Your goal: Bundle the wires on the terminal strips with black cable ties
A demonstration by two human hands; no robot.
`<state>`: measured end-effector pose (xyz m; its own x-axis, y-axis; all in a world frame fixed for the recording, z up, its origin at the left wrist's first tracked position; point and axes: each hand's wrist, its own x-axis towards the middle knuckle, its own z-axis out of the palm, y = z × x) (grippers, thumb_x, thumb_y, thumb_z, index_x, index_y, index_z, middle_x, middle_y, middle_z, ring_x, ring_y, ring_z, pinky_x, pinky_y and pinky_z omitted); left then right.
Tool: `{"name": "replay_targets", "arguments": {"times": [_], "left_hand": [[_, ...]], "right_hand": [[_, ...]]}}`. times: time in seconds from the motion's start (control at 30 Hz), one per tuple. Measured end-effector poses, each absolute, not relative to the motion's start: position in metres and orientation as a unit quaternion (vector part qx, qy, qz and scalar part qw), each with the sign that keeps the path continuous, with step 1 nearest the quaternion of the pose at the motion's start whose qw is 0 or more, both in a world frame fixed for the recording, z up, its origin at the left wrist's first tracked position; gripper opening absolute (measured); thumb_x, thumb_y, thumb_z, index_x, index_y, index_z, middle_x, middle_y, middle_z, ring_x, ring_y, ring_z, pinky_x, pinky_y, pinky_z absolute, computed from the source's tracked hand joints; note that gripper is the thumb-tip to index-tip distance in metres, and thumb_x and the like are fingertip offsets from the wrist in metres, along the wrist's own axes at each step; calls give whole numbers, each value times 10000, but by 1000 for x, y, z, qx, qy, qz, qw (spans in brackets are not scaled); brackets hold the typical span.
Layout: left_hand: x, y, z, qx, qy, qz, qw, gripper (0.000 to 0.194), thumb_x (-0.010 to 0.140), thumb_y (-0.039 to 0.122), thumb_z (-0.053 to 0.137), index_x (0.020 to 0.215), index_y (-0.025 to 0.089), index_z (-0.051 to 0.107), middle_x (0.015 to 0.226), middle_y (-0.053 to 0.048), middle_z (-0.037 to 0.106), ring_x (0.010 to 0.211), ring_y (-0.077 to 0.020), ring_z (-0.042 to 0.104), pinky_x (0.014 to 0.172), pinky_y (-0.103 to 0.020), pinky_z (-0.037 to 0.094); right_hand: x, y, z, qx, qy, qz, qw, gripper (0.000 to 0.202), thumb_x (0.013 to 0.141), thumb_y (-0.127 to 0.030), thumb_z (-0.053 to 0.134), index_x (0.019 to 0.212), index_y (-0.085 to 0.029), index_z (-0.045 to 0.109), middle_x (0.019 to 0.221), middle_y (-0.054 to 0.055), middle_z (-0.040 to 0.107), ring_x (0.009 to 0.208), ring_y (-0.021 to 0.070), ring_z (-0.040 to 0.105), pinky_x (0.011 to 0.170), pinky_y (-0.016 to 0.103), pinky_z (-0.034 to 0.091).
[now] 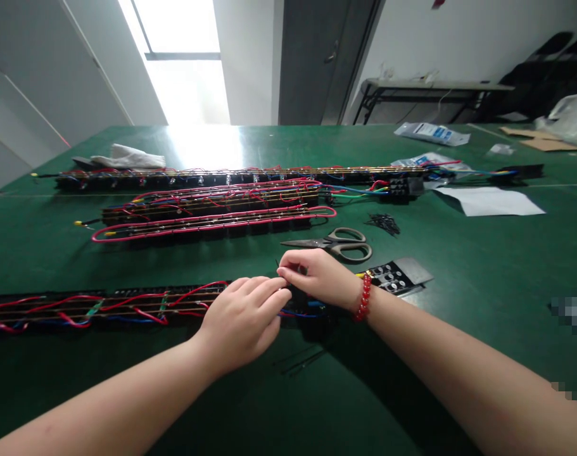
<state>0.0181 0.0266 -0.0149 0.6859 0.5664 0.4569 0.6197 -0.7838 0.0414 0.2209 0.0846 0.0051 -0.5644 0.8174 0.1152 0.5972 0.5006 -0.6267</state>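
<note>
Across the near part of the table lies a long black strip assembly (102, 308) with red and blue wires along it. My left hand (247, 316) is closed over its right part, fingers bent together and hiding what lies under them. Right beside it, my right hand (311, 272), with a red bead bracelet at the wrist, pinches thumb and forefinger on a thin black cable tie (277, 263), of which only a tip shows. Past the right wrist, a black-and-silver end piece (393, 277) shows. More thin black ties (300, 362) lie in front of the hands.
Grey-handled scissors (348, 244) lie just beyond my right hand, beside a pile of small black pieces (383, 223). Farther back are more wired strips (212, 221), a white glove-like cloth (131, 156), white paper (490, 201) and plastic packets (433, 133) on the green table (482, 266).
</note>
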Motion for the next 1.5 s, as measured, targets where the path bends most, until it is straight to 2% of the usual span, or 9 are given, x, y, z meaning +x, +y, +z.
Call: {"name": "replay_targets", "arguments": {"times": [0.13,0.4,0.57,0.67,0.77,0.87,1.0,1.17,1.5], "left_hand": [[19,28,-18,-915,-329,-219,79,251,899,192,550,1148,192,584,1227,-70,693,1038,-256,677,826,-401,558],[17,29,-24,-912,-340,-215,79,288,892,153,545,1175,184,596,1282,-92,678,1081,-253,670,881,-402,553],[16,23,-26,-906,-345,-231,81,400,843,101,565,1233,186,595,1350,-80,660,1190,-238,637,1025,-401,506],[15,10,-26,-890,-363,-264,74,374,897,103,525,1254,196,586,1392,-67,635,1282,-233,583,1109,-433,444],[15,-9,-25,-861,-403,-310,28,255,964,163,500,1190,213,605,1254,-50,691,1178,-232,619,1025,-433,487],[15,-27,-24,-858,-413,-301,-43,209,953,191,526,1143,210,608,1120,-47,700,1048,-232,637,947,-420,521],[16,-34,-25,-868,-413,-236,-139,233,928,232,571,1157,201,604,1139,-69,673,1051,-251,627,903,-421,544],[12,-23,-27,-882,-369,-196,-217,93,918,227,600,998,213,645,1069,-44,658,1025,-217,616,906,-378,534],[15,-24,-24,-917,-363,-142,-79,210,1005,210,442,934,191,639,928,-43,653,853,-218,605,775,-376,517]], "right_hand": [[218,82,0,-421,-863,181,211,211,956,-233,530,778,-177,629,722,4,639,667,117,541,635,246,355],[218,76,-3,-412,-882,21,228,254,970,-251,501,744,-186,599,708,49,653,660,161,523,646,311,304],[228,52,-5,-394,-875,-34,280,222,986,-248,484,837,-186,635,836,83,718,823,213,595,819,371,408],[241,25,-9,-387,-862,-40,325,155,979,-209,486,944,-189,636,958,84,736,933,227,612,894,408,446],[252,-4,-13,-380,-857,-18,347,114,948,-159,517,961,-200,623,958,74,725,920,207,620,866,390,505],[257,-24,-15,-356,-877,29,321,110,900,-132,591,963,-215,629,936,38,722,894,176,638,822,328,552],[256,-24,-20,-347,-894,118,259,227,822,-139,717,1034,-208,672,1020,54,717,962,191,649,845,337,574],[256,-13,-24,-353,-893,139,243,85,854,-138,706,889,-211,677,897,25,700,872,160,638,783,293,554],[245,-23,-20,-366,-909,48,192,126,938,-107,521,889,-178,613,874,71,651,812,203,543,689,324,448]]}}
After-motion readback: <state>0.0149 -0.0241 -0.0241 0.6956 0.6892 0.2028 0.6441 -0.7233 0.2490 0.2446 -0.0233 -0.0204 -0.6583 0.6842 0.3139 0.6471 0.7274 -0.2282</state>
